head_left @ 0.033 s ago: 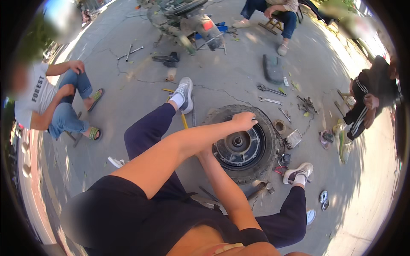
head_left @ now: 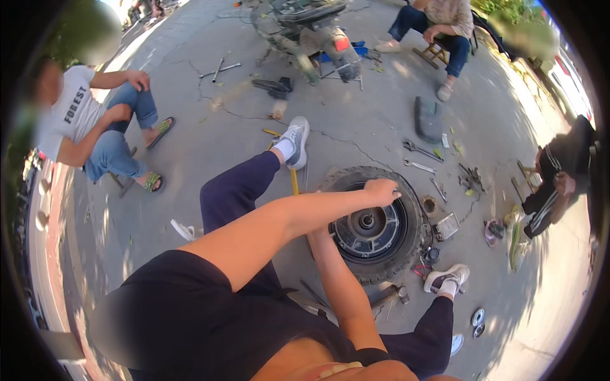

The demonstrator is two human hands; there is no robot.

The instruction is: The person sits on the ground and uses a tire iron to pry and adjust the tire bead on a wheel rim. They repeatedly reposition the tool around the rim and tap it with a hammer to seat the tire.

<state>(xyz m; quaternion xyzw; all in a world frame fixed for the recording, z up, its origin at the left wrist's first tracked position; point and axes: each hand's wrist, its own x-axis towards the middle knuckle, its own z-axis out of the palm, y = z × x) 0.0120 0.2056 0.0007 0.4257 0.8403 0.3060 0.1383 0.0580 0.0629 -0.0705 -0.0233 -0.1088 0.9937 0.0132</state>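
A black tyre (head_left: 402, 254) on a dark motor hub (head_left: 366, 249) lies flat between my legs. My left hand (head_left: 381, 191) is closed around a small dark thing at the tyre's upper right, its forearm stretched across my body. My right arm passes beneath that forearm, with my right hand (head_left: 316, 230) at the wheel's left side, mostly hidden, so its fingers are unclear. Beside the wheel are a black cable, a metal box (head_left: 447, 225) and a hammer-like tool (head_left: 395, 293).
A scooter (head_left: 298, 38) stands ahead. Seated people are at left (head_left: 82, 120), back right (head_left: 445, 25) and right (head_left: 553, 184). Wrenches (head_left: 419, 164), a cross wrench (head_left: 218, 71), a dark seat-like pad (head_left: 428, 119) and small metal discs (head_left: 478, 316) lie on the cracked pavement (head_left: 165, 222).
The view has shifted, so the wheel, scooter and people appear further right or at different heights. Both hands keep about the same places on the wheel.
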